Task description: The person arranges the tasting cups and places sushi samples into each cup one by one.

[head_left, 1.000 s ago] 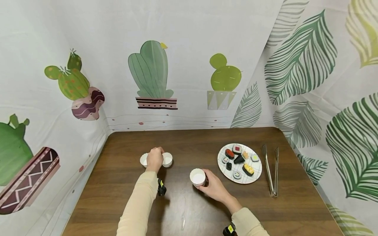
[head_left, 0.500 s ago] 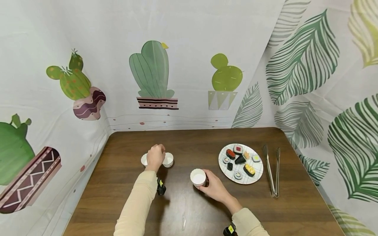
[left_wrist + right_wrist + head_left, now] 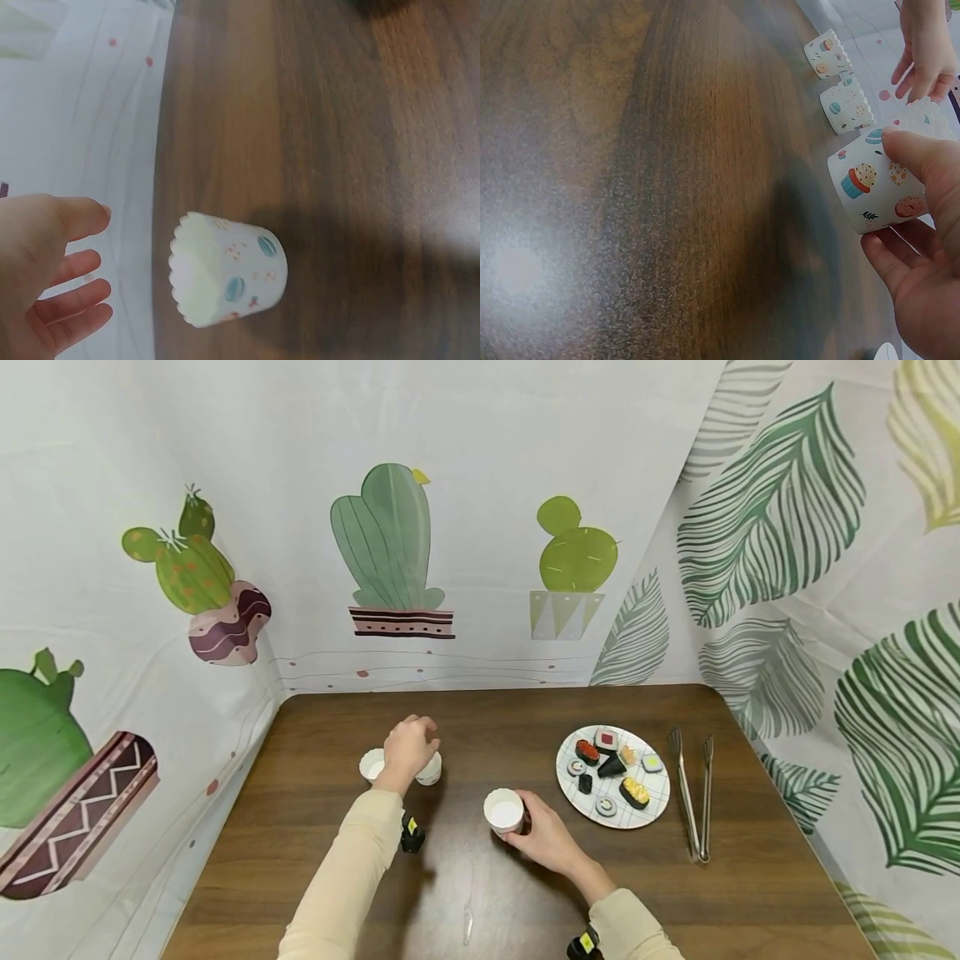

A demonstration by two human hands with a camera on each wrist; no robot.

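Two scalloped white baking cups stand side by side on the table: the left cup (image 3: 372, 766) and the right cup (image 3: 431, 770). My left hand (image 3: 409, 748) hovers over them with loosely bent fingers and nothing in its grasp, partly hiding both. In the left wrist view, its thumb and fingers are apart from a baking cup (image 3: 232, 271) with a teal and red print. My right hand (image 3: 549, 837) grips a third baking cup (image 3: 503, 811) between thumb and fingers, its opening facing up. Cupcake and doughnut pictures show on this held cup (image 3: 870, 180) in the right wrist view.
On the right, a round checked plate (image 3: 575, 802) bears several sushi pieces, among them a yellow-topped one (image 3: 634, 792). Metal tongs (image 3: 684, 802) lie spread beyond it. A printed cloth (image 3: 480, 527) hangs behind the brown wooden table (image 3: 480, 718).
My left hand has shifted right and slightly away from me, uncovering more of the left cup and covering part of the right one; its fingers have loosened. The right hand keeps its hold.
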